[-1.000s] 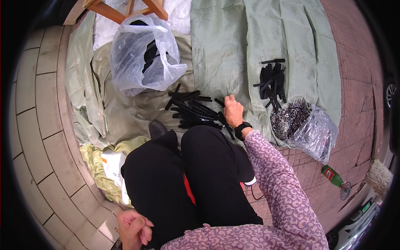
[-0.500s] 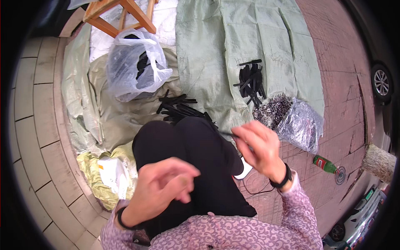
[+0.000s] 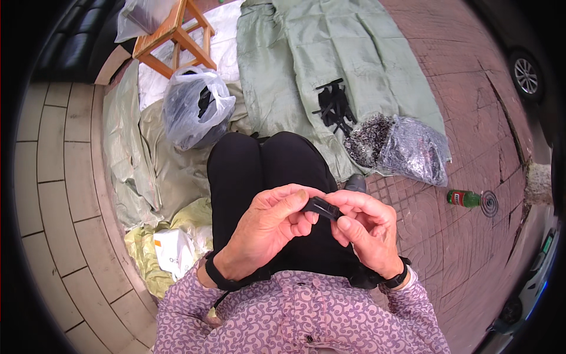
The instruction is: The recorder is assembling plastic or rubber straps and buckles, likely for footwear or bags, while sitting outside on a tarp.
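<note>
Above my lap, both hands meet at a short black strip (image 3: 321,207), which looks folded or doubled. My left hand (image 3: 265,227) pinches its left end between thumb and fingers. At the other end, my right hand (image 3: 371,236) grips it, the thumb below and the fingers curled. Past my knees, a pile of black strips (image 3: 335,109) lies on the green tarp (image 3: 277,76). Beside that pile is a heap of small dark and silvery pieces (image 3: 368,138), too small to name, next to a clear plastic bag (image 3: 415,150).
A whitish plastic bag (image 3: 197,121) holding black things stands near a wooden stool (image 3: 159,42). To the right, a green bottle (image 3: 471,199) lies by a dark spiral coil (image 3: 489,203) on red paving. A yellow sack (image 3: 141,253) with a white packet (image 3: 173,248) is at left.
My hands have come together from apart and now share the black strip. The view has shifted, and my knees now cover most of the nearer pile of strips.
</note>
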The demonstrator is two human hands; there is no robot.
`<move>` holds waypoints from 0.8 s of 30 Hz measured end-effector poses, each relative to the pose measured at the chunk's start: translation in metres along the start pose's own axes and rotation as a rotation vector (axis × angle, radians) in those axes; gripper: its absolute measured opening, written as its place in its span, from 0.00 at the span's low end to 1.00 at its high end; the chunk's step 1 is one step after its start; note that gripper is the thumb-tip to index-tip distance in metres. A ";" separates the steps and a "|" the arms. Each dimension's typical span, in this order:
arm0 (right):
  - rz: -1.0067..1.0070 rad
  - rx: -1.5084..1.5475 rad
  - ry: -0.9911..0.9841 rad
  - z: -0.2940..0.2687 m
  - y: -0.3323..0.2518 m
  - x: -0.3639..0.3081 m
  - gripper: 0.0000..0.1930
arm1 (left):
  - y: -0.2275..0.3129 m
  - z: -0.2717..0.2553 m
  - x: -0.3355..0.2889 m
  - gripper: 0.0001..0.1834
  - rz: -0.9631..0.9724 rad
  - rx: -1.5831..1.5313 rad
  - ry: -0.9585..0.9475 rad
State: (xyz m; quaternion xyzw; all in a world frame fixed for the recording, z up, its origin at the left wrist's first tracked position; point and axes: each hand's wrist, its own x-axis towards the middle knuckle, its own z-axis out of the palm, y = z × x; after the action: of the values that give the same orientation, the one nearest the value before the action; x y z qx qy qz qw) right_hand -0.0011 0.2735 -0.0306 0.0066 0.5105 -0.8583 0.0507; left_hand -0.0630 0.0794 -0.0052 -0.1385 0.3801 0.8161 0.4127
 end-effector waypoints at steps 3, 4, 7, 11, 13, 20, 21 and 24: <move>0.096 0.138 -0.021 0.001 -0.006 -0.017 0.18 | -0.012 0.021 -0.010 0.10 0.074 0.192 0.108; 0.057 0.174 -0.023 0.003 -0.006 -0.021 0.17 | -0.014 0.021 -0.012 0.10 0.108 0.341 0.087; 0.043 0.143 0.019 0.010 0.003 -0.029 0.14 | -0.035 0.019 -0.013 0.10 0.389 0.810 0.142; 0.034 0.047 0.163 0.021 0.018 -0.029 0.11 | -0.033 0.019 -0.009 0.13 0.871 1.238 0.142; -0.029 -0.097 0.200 0.023 0.023 -0.023 0.09 | -0.036 0.026 -0.010 0.10 0.698 1.062 0.134; 0.117 -0.051 0.060 -0.027 0.042 0.005 0.06 | -0.028 0.014 0.007 0.04 0.467 0.921 0.425; 0.195 0.045 0.187 -0.056 0.053 0.015 0.04 | -0.020 0.020 0.007 0.04 0.418 0.934 0.437; 0.338 -0.287 0.640 -0.179 0.162 0.031 0.05 | -0.011 0.020 0.008 0.06 0.336 0.796 0.446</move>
State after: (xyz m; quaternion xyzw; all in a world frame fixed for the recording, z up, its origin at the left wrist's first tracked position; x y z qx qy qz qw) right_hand -0.0242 0.3516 -0.2604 0.3512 0.6073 -0.7121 0.0300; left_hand -0.0577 0.1027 -0.0022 -0.0782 0.7589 0.6133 0.2045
